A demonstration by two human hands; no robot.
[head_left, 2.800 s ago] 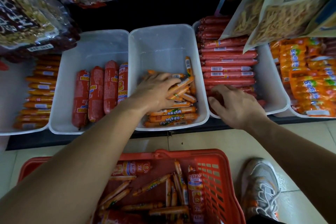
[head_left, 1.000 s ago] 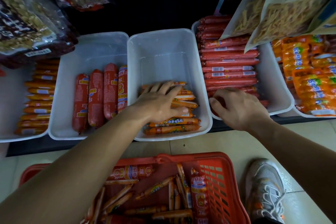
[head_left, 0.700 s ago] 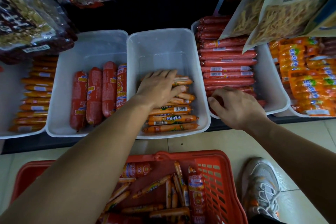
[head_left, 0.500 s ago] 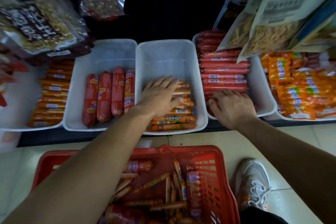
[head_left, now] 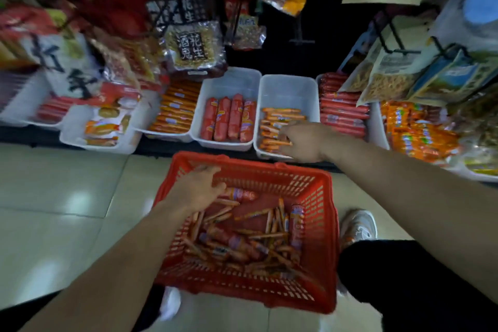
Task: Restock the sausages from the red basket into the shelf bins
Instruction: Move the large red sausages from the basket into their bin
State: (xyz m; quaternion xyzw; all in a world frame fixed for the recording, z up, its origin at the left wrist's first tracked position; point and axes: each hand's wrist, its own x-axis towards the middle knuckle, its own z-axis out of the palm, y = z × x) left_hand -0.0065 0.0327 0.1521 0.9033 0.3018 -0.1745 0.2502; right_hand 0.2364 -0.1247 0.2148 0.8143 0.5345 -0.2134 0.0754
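Reaching into the red basket (head_left: pixel 320 226) at six o'clock, the left hand (head_left: pixel 200 188) hovers open over loose sausages (head_left: pixel 250 240). At one o'clock, the right hand (head_left: pixel 304 141) rests, fingers curled, on thin sausages in a white bin (head_left: pixel 287 89); its grip is unclear.

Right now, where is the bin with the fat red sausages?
In the head view, the bin of fat red sausages sits on the shelf just above the red basket, immediately left of the thin-sausage bin.

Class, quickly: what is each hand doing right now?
Left hand: reaching into the red basket, grip unclear.
Right hand: over the thin orange sausages in their bin, grip unclear.
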